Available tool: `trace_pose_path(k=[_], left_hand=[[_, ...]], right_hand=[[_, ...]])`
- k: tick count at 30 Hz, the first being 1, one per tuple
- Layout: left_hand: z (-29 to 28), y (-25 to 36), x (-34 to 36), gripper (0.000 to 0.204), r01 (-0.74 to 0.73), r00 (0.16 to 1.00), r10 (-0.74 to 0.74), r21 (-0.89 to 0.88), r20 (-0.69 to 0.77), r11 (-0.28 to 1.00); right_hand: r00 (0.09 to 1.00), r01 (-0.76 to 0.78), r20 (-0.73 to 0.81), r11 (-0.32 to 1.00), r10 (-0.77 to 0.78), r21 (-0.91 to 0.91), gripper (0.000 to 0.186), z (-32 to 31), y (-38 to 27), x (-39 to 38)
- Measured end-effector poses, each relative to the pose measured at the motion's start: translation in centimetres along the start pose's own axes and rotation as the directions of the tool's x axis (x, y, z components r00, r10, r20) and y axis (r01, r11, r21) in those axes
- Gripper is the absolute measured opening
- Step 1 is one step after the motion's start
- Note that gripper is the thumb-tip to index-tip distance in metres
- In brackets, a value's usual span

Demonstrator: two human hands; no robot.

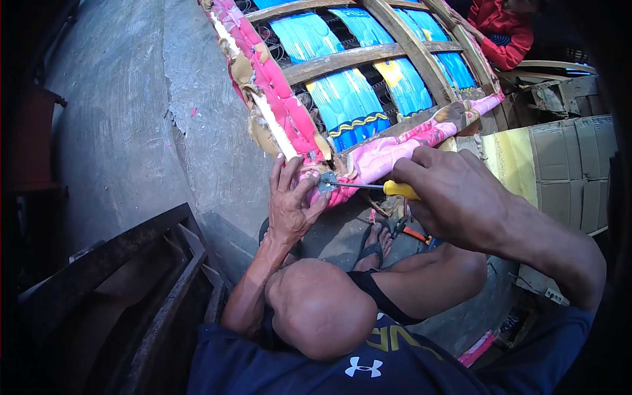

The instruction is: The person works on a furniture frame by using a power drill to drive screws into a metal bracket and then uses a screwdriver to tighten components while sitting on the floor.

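Observation:
In my right hand (pixel 454 187) is a screwdriver with a yellow handle (pixel 399 190), gripped from above. Its dark shaft runs left, and the tip meets a small grey metal plate (pixel 326 182) at the near corner of an upholstered frame. My left hand (pixel 289 201) is bent around that corner, index finger and thumb pinching at the plate's edge. Pink quilted cloth (pixel 388 155) wraps the frame's edges. Wooden slats (pixel 349 62) cross its back, with blue patterned material (pixel 349 102) and dark wire springs between them.
Torn tan foam (pixel 263 135) hangs along the frame's left side. A hammer with an orange handle (pixel 415 234) lies by my foot. Flattened cardboard (pixel 573 168) stands at right, and a dark slatted piece (pixel 151 296) at lower left. Another person in red (pixel 507 39) is at the far right.

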State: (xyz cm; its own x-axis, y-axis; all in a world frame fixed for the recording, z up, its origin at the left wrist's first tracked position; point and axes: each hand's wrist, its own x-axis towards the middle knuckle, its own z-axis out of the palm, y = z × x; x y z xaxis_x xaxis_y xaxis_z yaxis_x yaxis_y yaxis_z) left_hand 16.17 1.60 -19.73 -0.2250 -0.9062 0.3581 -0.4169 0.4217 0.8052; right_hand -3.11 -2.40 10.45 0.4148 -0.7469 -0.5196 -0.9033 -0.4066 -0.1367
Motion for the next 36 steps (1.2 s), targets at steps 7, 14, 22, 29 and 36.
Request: trace_pose_path(k=[7, 14, 22, 29, 36], left_hand=[[0.5, 0.0, -0.1, 0.046, 0.006, 1.000, -0.006, -0.022, 0.001, 1.000], [0.4, -0.1, 0.1, 0.046, 0.009, 1.000, -0.009, -0.027, -0.020, 1.000], [0.7, 0.0, -0.3, 0.046, 0.015, 1.000, -0.014, -0.052, 0.015, 0.999], [0.4, 0.0, 0.0, 0.046, 0.016, 1.000, -0.017, -0.044, -0.016, 0.999], [0.5, 0.2, 0.1, 0.045, 0.011, 1.000, -0.011, -0.045, -0.009, 0.999]], right_hand=[[0.977, -0.018, 0.197, 0.958, 0.077, -0.285, 0.035, -0.3, -1.1, 0.4], [0.970, -0.217, 0.147, 0.961, 0.193, 0.171, 0.027, -0.7, 1.2, 0.8], [0.987, -0.049, 0.141, 0.985, 0.073, -0.167, 0.032, 0.2, -0.3, 0.1], [0.987, -0.138, 0.098, 0.982, 0.126, 0.131, 0.024, -0.9, 0.9, 0.8], [0.991, -0.115, 0.080, 0.990, 0.108, 0.086, 0.026, -0.1, 0.7, 0.0]])
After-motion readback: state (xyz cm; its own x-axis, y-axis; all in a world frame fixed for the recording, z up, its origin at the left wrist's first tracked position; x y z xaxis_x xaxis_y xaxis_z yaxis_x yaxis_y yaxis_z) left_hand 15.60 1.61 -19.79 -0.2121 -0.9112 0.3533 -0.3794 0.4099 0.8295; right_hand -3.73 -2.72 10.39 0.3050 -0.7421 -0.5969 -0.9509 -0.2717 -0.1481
